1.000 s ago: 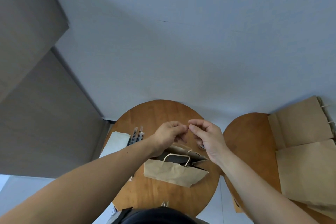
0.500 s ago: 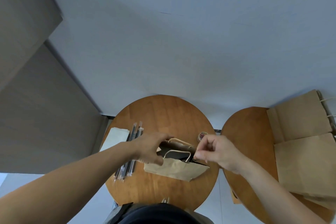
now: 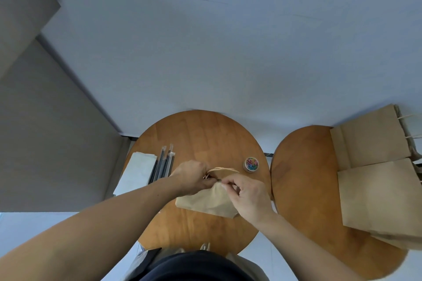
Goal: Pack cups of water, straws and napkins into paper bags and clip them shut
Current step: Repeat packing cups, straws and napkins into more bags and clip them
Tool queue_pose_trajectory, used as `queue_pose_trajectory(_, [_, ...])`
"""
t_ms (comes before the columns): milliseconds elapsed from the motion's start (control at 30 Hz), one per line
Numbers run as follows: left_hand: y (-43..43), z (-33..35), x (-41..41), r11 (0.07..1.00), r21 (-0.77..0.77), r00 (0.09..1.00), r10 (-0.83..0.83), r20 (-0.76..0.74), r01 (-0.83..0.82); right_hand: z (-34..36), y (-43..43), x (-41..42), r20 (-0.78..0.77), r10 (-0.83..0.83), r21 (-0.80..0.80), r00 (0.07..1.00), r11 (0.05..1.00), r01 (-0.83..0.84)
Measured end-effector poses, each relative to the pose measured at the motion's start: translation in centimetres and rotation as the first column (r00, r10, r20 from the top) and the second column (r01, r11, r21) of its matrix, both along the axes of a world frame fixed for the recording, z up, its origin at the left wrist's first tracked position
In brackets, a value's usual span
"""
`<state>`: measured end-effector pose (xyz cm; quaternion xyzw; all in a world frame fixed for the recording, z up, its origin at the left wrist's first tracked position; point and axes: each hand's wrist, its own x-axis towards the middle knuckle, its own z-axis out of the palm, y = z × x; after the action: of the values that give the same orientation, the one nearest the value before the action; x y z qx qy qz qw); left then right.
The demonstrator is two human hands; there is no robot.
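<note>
Both hands meet at the centre of the frame, low down. Left hand (image 3: pixel 191 177) has its fingers curled in a pinch on the top edge of the paper bag (image 3: pixel 205 201). Right hand (image 3: pixel 247 196) comes in beside it, fingertips nipping that same edge, the two nearly touching. Whether a clip sits between those fingers is too small to tell.

Now sweeping from the left of the frame. A stack of white napkins (image 3: pixel 134 173) lies at the left rim of the round wooden table (image 3: pixel 205 134), partly hanging over the rim. Just beside it on the right is a bundle of dark straws (image 3: pixel 163 166) in clear wrappers, laid lengthwise, tips pointing toward the top of the frame.

Centre of the table: the brown bag, its mouth pressed flat together under the fingers, so nothing inside can be seen. Its paper looks soft and creased, and a twisted cord handle (image 3: pixel 225 169) arcs out above the hands.

Right of the bag, near the table's right rim, sits a small round clear tub (image 3: pixel 251 164), and it holds a tangle of coloured paper clips.

Further right, a second wooden table (image 3: pixel 301 166) stands just beside the first. Flat brown bags rest on it: the upper bag (image 3: pixel 374 141) at the right edge of the frame, cord handles poking out, and the lower bag (image 3: pixel 383 198) overlapping it below.
</note>
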<state>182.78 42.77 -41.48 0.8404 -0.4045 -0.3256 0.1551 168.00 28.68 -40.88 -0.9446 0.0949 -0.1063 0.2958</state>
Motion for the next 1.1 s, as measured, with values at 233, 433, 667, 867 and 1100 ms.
queue_pose_trajectory(233, [0.6, -1.1, -0.8, 0.99, -0.017, 0.984, -0.135, 0.118, 0.138, -0.2, -0.4, 2.6, -0.259, -0.168, 0.272, 0.951, 0.932, 0.239])
queue_pose_trajectory(433, [1.1, -2.2, -0.8, 0.98, -0.027, 0.96, -0.187, 0.206, 0.197, 0.2, -0.7, 2.7, -0.302, -0.123, 0.329, 0.945, 0.917, 0.224])
queue_pose_trajectory(667, [1.3, -2.5, -0.8, 0.961, -0.14, 0.938, -0.189, 0.291, 0.237, 0.0, -0.1, 2.1, -0.319, -0.106, 0.278, 0.942, 0.94, 0.2])
queue_pose_trajectory(867, [1.2, -1.9, -0.5, 0.966, -0.136, 0.946, -0.177, 0.272, 0.22, -0.2, 0.3, 2.6, -0.271, -0.123, 0.168, 0.955, 0.97, 0.173])
queue_pose_trajectory(1100, [1.2, -1.5, -0.1, 0.983, -0.079, 0.975, -0.151, 0.165, 0.166, -0.4, 0.6, 3.2, -0.257, -0.075, 0.017, 0.963, 0.996, 0.082])
